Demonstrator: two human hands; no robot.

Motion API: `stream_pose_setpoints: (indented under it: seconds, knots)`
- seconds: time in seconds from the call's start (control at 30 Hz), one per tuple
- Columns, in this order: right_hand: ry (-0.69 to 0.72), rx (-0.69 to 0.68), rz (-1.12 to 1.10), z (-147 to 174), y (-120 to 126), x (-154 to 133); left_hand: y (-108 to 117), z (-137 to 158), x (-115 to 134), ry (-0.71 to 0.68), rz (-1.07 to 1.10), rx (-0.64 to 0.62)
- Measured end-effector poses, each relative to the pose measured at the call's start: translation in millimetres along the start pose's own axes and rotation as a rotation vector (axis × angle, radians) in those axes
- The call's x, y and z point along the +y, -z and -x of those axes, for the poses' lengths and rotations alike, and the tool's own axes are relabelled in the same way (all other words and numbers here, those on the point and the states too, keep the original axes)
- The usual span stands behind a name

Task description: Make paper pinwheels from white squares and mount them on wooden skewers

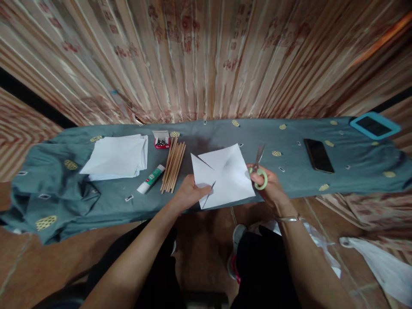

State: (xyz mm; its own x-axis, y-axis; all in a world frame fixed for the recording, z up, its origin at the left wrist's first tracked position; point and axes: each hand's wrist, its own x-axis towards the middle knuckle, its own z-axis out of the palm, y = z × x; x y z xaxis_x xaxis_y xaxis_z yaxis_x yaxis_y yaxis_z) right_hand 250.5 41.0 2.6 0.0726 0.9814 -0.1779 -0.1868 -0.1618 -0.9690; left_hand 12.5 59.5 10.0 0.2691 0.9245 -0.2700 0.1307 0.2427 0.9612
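A square sheet of white paper [227, 176] is held up over the front of the cloth-covered table. Two slits run inward on its left side, from the upper left and lower left corners. My left hand [192, 192] pinches the paper's lower left part, thumb on top. In my right hand [267, 182] is a pair of scissors [262, 179] with pale green handles, its blades pointing up and away from me. The right fingers are also at the paper's right edge; whether they grip it is partly hidden.
Left on the table [212, 128] lie a stack of white paper [116, 156], a small red box of metal pieces [162, 140], a glue stick [151, 179] and several wooden sticks [174, 165]. A phone [318, 155] and a blue-framed device [375, 125] lie right. A curtain [193, 64] hangs behind.
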Motion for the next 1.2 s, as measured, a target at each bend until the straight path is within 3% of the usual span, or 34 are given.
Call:
stream_pose_setpoints:
  seconds: [0.13, 0.23, 0.4, 0.53, 0.63, 0.77, 0.93, 1.03, 1.2]
  knots:
    - [-0.082, -0.004, 0.004, 2.4, -9.3, 1.2, 0.5, -1.3, -1.6, 0.011, 0.008, -0.055]
    - [-0.085, 0.012, -0.059, 1.8, -16.6, 2.3, 0.4, -3.8, 0.8, 0.01, 0.211, -0.072]
    - [0.022, 0.254, -0.239, -7.5, -27.2, 1.4, -7.6, -2.7, 6.6, -0.068, 0.698, -0.063]
    - [0.071, 0.335, -0.314, -12.5, -42.1, 1.0, -24.8, 3.1, 6.0, 0.008, 0.688, -0.083]
    - [0.074, 0.277, -0.274, -11.2, -57.3, 5.2, -37.7, 3.7, 4.1, 0.051, 0.617, -0.018]
    - [0.04, 0.175, -0.178, -6.7, -70.7, 11.0, -39.4, -3.8, 3.3, 0.0, 0.616, 0.206]
    - [-0.003, 0.043, -0.044, 4.5, -67.0, 9.1, -11.4, -15.0, 4.7, -0.114, 0.547, 0.365]
    - [-0.083, -0.117, 0.045, 17.5, -62.8, 6.6, 8.4, -17.4, 9.8, -0.164, 0.511, 0.453]
    - [-0.13, -0.451, 0.086, 36.0, -60.7, 5.2, 20.7, -14.6, 20.3, -0.207, 0.58, 0.424]
